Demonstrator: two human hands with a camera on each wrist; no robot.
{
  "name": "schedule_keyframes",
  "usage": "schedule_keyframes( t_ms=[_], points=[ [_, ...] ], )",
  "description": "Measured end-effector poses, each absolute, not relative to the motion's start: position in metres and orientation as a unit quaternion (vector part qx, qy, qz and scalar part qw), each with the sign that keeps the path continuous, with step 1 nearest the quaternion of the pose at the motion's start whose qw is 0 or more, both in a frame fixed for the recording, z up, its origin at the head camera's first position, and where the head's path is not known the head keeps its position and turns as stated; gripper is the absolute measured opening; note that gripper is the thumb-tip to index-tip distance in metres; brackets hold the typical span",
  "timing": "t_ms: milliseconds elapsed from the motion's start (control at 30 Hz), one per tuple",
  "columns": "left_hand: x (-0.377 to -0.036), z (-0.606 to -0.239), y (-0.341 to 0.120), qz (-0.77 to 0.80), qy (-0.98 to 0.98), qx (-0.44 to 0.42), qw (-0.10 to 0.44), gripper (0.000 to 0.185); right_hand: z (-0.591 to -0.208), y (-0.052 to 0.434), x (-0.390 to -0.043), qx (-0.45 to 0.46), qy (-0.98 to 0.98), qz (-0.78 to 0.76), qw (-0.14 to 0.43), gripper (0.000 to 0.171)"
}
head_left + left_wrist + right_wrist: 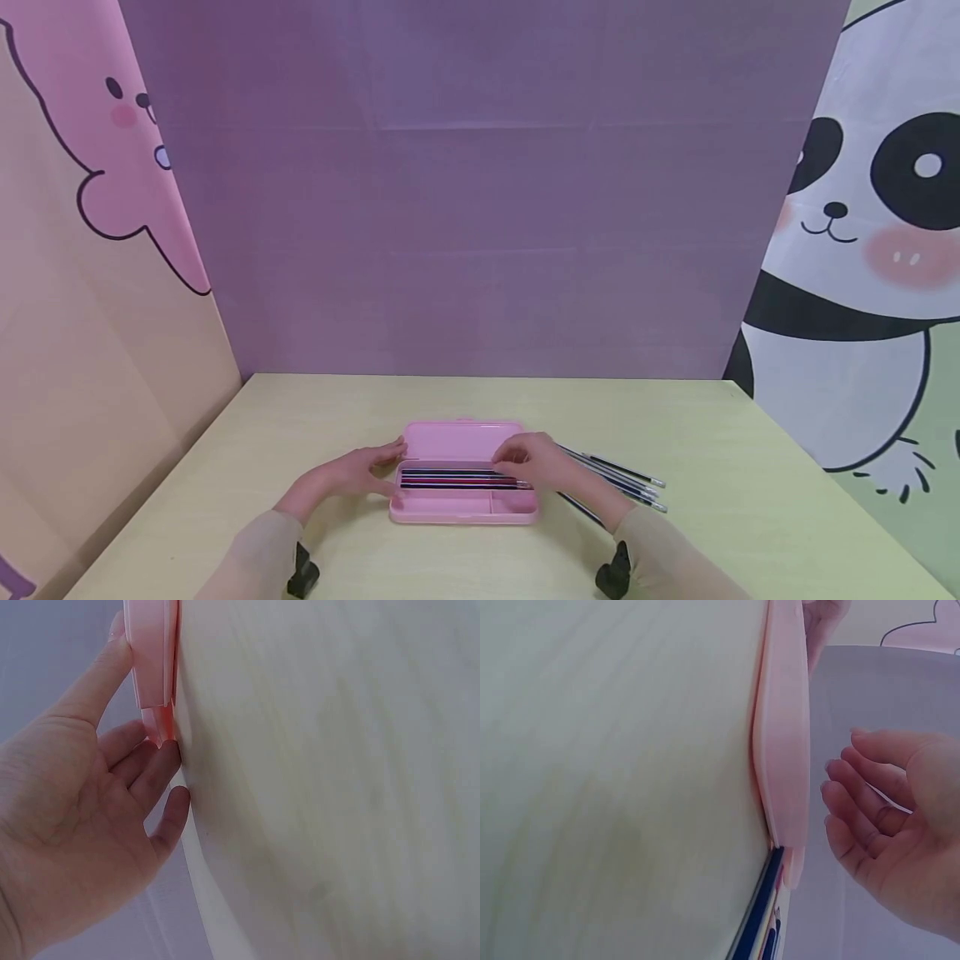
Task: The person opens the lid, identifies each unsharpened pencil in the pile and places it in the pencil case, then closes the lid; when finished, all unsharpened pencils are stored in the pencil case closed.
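Pink plastic pencil case (463,469) lies open on the table (750,500), pencils inside. At its left end the left hand (352,475) rests loose fingers against it, steadying it. Above its right half the right hand (536,462) hovers, fingers relaxed, holding nothing. Spare pencils (622,481) lie just right of the case.

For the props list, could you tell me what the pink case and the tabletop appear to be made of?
The pink case looks like moulded plastic with a smooth, slightly glossy finish: thin even walls, rounded corners, and a built-in divider. The tabletop looks like pale yellow-green wood or a wood-look laminate, matt, with faint grain streaks in the wrist views; which one cannot be told.
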State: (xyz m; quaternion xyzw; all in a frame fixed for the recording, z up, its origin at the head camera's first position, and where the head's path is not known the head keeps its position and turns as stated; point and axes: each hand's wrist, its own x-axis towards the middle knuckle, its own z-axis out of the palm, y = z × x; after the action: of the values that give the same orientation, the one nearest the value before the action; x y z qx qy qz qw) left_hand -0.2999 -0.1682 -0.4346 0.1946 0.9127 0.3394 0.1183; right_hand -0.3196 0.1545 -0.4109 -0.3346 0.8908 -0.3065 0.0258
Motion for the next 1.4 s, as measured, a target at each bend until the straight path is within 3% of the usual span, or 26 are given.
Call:
schedule_keyframes(
  t_ms=[667,1400],
  points=[
    [-0.301,-0.434,-0.167,0.331,0.918,0.186,0.113,0.088,-0.402,0.193,-0.309,-0.323,0.891,-0.314,-0.052,0.021],
    [-0.304,-0.436,-0.167,0.378,0.896,0.203,0.112,0.080,-0.401,0.230,-0.298,-0.300,0.902,-0.312,-0.016,0.020]
  ],
)
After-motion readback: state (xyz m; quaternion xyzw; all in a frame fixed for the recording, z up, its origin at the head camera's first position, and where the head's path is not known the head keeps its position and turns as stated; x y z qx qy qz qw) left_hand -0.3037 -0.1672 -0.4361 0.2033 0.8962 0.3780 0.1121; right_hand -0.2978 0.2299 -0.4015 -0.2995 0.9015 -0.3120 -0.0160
